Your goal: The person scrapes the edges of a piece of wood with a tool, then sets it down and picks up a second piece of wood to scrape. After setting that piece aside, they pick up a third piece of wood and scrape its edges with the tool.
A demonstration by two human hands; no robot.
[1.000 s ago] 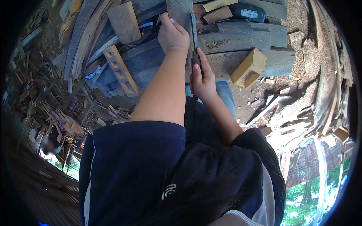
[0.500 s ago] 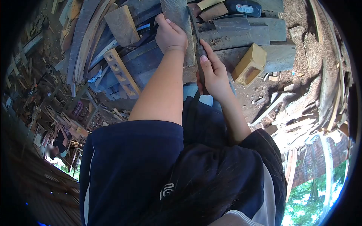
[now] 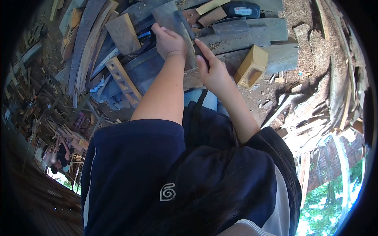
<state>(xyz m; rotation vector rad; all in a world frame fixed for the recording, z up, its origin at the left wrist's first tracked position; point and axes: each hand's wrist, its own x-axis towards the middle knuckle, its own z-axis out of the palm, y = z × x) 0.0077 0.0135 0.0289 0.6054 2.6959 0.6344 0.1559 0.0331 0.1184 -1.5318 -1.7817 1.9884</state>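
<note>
My left hand [image 3: 171, 42] is closed on the edge of a flat grey board [image 3: 164, 13], which tilts over the work surface [image 3: 232, 41]. Along the board's right edge runs a long, narrow, dark blade [image 3: 188, 29]. My right hand [image 3: 214, 70] is wrapped round this knife-like tool's handle, index finger stretched along it. Most of the handle is hidden by the palm. To the right of that hand lies a yellowish wooden block [image 3: 254, 65] with a hollow in its end.
A wooden bar with square holes [image 3: 123, 81] and a plain wood block [image 3: 123, 34] lie left of my arms. Small blocks [image 3: 212, 16] and a dark labelled bottle [image 3: 242, 10] sit behind. Long boards [image 3: 86, 39] stack at left; another person [image 3: 62, 156] is farther off.
Both hands have shifted slightly left in view. The blade has turned from nearly upright to a steeper leftward slant against the board's edge, and the right hand has moved up.
</note>
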